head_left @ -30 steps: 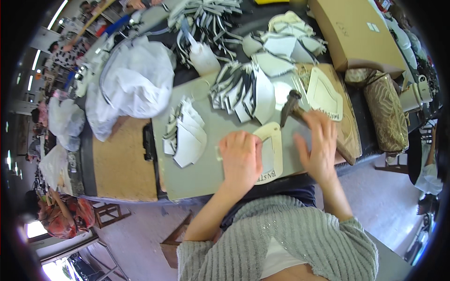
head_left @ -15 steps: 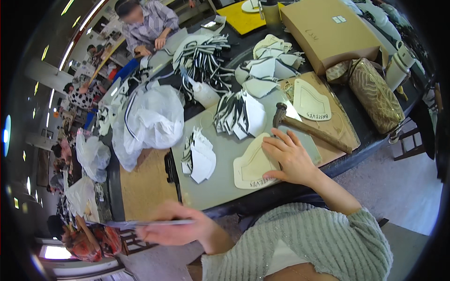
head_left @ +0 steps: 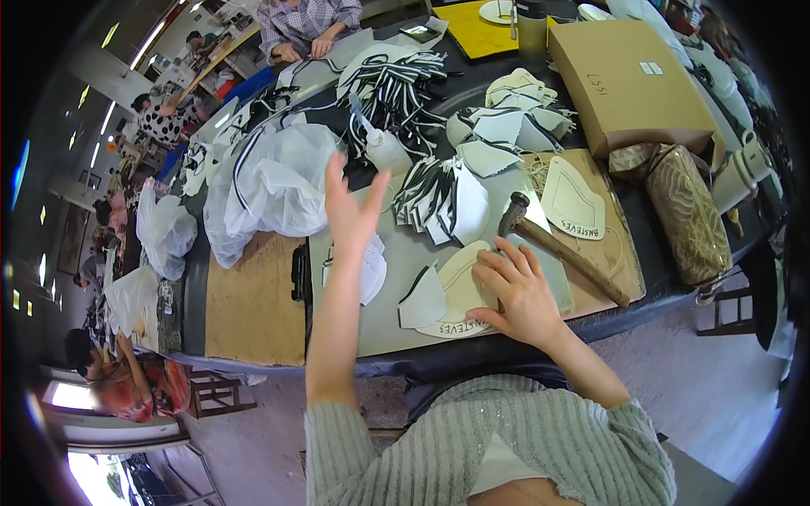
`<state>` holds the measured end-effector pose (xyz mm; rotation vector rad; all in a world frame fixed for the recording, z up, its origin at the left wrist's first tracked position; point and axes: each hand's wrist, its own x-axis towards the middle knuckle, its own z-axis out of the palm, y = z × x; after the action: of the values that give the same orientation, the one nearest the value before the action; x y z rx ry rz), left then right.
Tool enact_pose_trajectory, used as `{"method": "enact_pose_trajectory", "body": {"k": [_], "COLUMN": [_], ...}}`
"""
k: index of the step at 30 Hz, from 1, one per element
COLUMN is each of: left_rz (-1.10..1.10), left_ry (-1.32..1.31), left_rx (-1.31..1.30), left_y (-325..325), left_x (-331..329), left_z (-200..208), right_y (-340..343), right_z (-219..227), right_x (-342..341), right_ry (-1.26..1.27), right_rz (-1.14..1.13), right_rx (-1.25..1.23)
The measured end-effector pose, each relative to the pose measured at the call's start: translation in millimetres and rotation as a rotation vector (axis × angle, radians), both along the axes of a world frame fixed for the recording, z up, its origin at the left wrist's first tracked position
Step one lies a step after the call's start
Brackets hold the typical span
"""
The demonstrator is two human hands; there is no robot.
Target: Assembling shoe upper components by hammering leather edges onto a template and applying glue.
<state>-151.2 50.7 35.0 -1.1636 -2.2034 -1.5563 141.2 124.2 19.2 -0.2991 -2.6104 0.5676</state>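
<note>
The right hand (head_left: 516,291) lies flat on a cream, shield-shaped pattern piece (head_left: 460,291) at the near edge of the counter (head_left: 396,325). Its fingers are spread apart and press down on the piece rather than closing around it. A smaller white cut piece (head_left: 422,302) lies just left of the pattern and overlaps its edge.

The left hand (head_left: 350,211) is raised in the air above the counter, palm open and fingers apart, holding nothing. Below and just beside it lies a small stack of white cut pieces (head_left: 369,270).

Just right of the right hand, a hammer (head_left: 557,244) with a wooden handle lies slanted on a wooden board (head_left: 620,240), its metal head pointing to the far left. A second cream pattern piece (head_left: 574,202) lies on the same board, farther away. A fan of black-and-white pieces (head_left: 443,198) sits beyond the right hand, near the middle of the counter.

To the left, a crumpled white plastic bag (head_left: 274,181) rests on the counter. A white squeeze bottle (head_left: 384,148) stands behind the raised hand. On the far right are a brown cardboard box (head_left: 629,84) and, nearer, a patterned gold pouch (head_left: 683,215). At the far end, another person in a checked shirt (head_left: 308,21) works at the counter.
</note>
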Motion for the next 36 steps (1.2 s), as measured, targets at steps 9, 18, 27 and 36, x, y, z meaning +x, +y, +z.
{"method": "enact_pose_trajectory", "body": {"k": [9,18,27,36], "left_rz": [0.139,-0.657,-0.627,-0.615], "left_ry": [0.156,-0.183,-0.001,-0.153], "left_rx": [-0.392,0.009,0.285,0.482], "left_y": [74,0,-50,-71], "left_x": [-47,134,171,178], "left_z": [-8,61,35,30], "right_y": [8,7,17,21], "right_z": [-8,11,2,8], "right_x": [0,2,66,63], "right_ry": [0.137,0.566,0.706,0.775], "right_rz": [0.018,0.279,-0.149,-0.160], "right_rx": [-0.224,-1.978,-1.497,-1.291]}}
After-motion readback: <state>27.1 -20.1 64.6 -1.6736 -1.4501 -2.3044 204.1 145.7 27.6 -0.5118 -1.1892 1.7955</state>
